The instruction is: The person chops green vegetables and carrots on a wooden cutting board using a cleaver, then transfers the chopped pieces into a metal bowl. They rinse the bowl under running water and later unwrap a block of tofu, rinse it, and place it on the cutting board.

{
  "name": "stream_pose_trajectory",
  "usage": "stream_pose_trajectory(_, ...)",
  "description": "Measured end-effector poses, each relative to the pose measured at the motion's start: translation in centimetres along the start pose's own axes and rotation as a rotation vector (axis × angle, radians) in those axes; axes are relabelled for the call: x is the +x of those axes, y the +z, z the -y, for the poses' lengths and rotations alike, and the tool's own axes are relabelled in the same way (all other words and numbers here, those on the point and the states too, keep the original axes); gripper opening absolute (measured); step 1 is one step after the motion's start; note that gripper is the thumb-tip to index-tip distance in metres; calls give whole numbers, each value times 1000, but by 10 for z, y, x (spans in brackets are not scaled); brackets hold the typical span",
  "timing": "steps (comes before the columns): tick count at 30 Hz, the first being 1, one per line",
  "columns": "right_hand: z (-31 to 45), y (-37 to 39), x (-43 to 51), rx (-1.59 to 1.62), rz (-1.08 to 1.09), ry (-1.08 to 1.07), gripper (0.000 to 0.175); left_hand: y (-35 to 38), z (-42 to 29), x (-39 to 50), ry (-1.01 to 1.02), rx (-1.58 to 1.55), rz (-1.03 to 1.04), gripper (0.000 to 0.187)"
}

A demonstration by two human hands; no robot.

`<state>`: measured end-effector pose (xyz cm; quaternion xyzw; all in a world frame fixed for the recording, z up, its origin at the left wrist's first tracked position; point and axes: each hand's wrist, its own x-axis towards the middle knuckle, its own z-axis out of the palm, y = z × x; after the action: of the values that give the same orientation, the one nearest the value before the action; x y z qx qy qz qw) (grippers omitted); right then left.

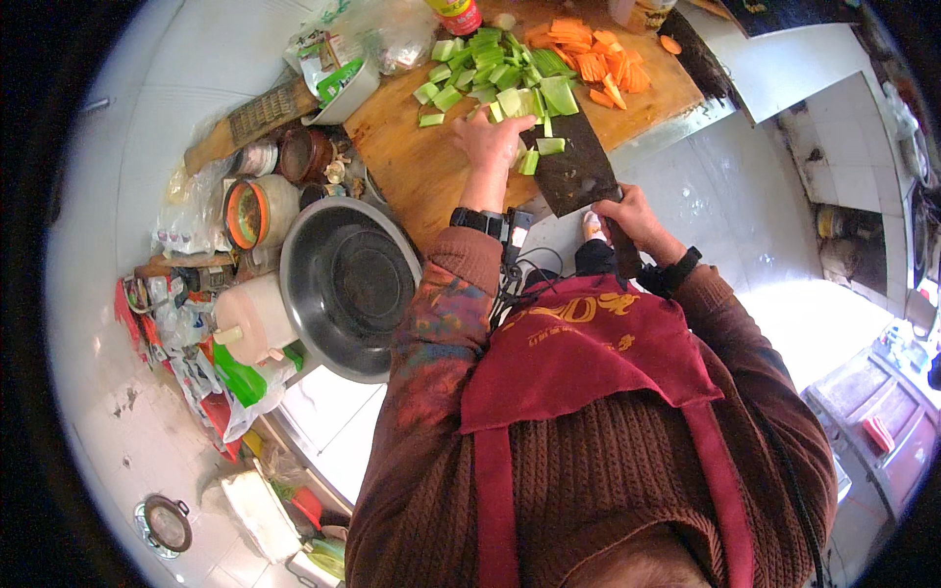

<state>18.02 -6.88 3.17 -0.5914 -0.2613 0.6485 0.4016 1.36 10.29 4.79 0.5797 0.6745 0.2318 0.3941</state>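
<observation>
My right hand [638, 220] grips the handle of a dark, broad-bladed cleaver [577, 176]. Its blade lies tilted at the near edge of a wooden cutting board [408, 158], with a few cut green pieces on it. My left hand [491, 138] is at the near side of a pile of chopped green stalk vegetable [485, 62], probably celery. The thumb is spread toward the blade; the fingertips touch the pieces and are partly hidden. Sliced carrot [588, 55] is heaped to the right of the green pile.
A large grey basin [353, 287] stands left of my left forearm. Beyond it are a lidded jar [261, 213], a pink-white pitcher [253, 316] and plastic bags [239, 375]. At the board's far side are a red-and-yellow container [457, 16] and a white bin [345, 92].
</observation>
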Motion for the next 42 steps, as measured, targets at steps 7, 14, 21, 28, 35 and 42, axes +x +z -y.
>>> stream_pose_trajectory(7, 63, 35, -33, -202, 102, -50, 13, -77, -9, -36, 65, -164, -139, 70)
stream_pose_trajectory(14, 91, 126, -43, -557, 442, -141, 18, -191, 65, -102, -28, -522, -349, 53)
stream_pose_trajectory(21, 74, 198, -43, -986, 415, -445, 33, -236, 157, -156, -322, -733, -489, 42)
stream_pose_trajectory(28, 81, 218, -49, -935, 413, -376, 34, -230, 168, -150, 134, -123, -713, 27)
stream_pose_trajectory(35, 86, 206, -62, -747, 356, -252, 26, -210, 156, -128, 357, 509, -527, 16)
stream_pose_trajectory(42, 84, 83, -57, -453, 65, -255, 29, -200, 90, -82, 359, -132, -306, 22)
